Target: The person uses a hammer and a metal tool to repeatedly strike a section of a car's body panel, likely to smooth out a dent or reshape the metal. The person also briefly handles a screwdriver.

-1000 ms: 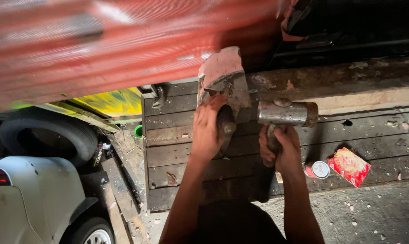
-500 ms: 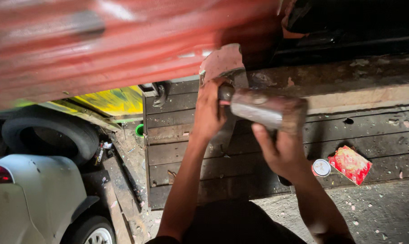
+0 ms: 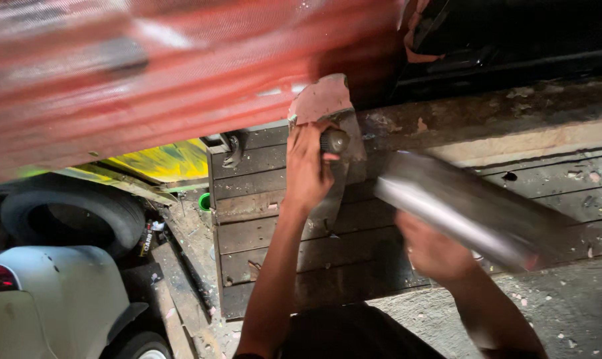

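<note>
Under our left hand (image 3: 307,166), fingers wrapped round a chisel (image 3: 334,141); our right hand (image 3: 434,252), gripping the hammer (image 3: 467,209), has swung it closer than before.

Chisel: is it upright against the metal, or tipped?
Roughly upright: the left hand holds the chisel, its round struck end facing the camera. Exact angle cannot be told.

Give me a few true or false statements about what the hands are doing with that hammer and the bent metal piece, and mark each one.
1. The left hand grips a round-ended tool against the bent metal piece. True.
2. The right hand holds a screwdriver. False: it holds a hammer, blurred by motion.
3. A tyre lies at the left. True.
4. The planks under the hands are white plastic. False: they are dark, worn wood.
5. The red panel lies below the hands. False: it fills the upper frame.
</note>
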`<state>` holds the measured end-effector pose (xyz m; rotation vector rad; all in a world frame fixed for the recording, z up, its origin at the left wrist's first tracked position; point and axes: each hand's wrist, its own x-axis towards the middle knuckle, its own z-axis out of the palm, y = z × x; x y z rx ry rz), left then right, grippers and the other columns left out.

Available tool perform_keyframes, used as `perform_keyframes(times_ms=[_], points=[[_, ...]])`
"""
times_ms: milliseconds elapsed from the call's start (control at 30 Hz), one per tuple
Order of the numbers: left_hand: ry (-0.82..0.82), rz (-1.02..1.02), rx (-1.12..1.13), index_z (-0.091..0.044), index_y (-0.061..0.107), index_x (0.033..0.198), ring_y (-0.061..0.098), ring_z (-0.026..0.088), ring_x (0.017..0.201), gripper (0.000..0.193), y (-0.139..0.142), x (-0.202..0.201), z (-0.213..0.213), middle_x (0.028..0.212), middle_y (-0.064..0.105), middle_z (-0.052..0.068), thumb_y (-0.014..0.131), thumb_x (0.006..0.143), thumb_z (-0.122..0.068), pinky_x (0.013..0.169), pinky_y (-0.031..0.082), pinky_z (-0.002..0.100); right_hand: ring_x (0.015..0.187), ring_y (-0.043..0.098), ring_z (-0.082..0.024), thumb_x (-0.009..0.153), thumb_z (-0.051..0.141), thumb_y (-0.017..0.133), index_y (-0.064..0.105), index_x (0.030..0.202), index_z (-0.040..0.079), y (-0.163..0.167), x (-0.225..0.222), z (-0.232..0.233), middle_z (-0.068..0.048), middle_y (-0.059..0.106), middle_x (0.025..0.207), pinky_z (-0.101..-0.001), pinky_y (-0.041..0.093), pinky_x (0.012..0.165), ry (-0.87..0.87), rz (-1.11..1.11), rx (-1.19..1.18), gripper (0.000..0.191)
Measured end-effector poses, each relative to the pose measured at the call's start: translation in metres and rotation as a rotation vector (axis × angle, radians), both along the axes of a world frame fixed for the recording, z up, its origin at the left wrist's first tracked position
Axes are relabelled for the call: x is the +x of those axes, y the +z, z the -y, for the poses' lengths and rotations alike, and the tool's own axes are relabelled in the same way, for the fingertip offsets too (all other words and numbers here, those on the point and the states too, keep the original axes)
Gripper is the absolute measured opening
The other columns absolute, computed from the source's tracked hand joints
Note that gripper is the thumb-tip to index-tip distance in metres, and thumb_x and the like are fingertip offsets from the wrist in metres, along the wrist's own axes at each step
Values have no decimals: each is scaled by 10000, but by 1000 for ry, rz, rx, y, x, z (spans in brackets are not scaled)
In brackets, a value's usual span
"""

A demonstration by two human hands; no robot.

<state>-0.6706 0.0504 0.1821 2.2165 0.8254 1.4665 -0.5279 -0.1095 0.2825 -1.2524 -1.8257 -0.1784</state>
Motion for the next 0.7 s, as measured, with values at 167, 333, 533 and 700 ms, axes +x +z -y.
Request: perform_keyframes(times_ms=[167,333,533,700], points=[[-10,61,-3,11,533,1313,531,465,1201,578,-7,-23,-7,1259,619,227,554,746,123,1089,433,491,877,671,-358,1053,165,624,559,1262,-44,0,5,-16,-182,671,1025,-467,539,784,-180,-57,-211,303],[-36,134,-148,-14,582,1289,567,392,1216,395,-15,-35,-4,1259,642,171,530,904,60,1035,518,447,522,479,-123,1092,176,560,563,1188,-12,-22,14,18,-21,533,697,-285,408,472,-115,-667,-280,211],[-137,330,-174,-43,557,1293,632,281,1293,464,-19,-37,22,1307,665,120,481,843,38,1131,489,391,467,475,-45,1062,184,560,522,1078,34,-63,23,16,22,520,672,-227,388,389,-77,-781,-326,156],[-104,168,-62,-37,571,1259,573,367,1326,613,-12,-28,33,1306,648,182,454,668,77,1175,388,442,441,436,-47,1055,195,597,515,993,32,-73,20,6,19,488,619,-238,339,369,-49,-903,-487,193]])
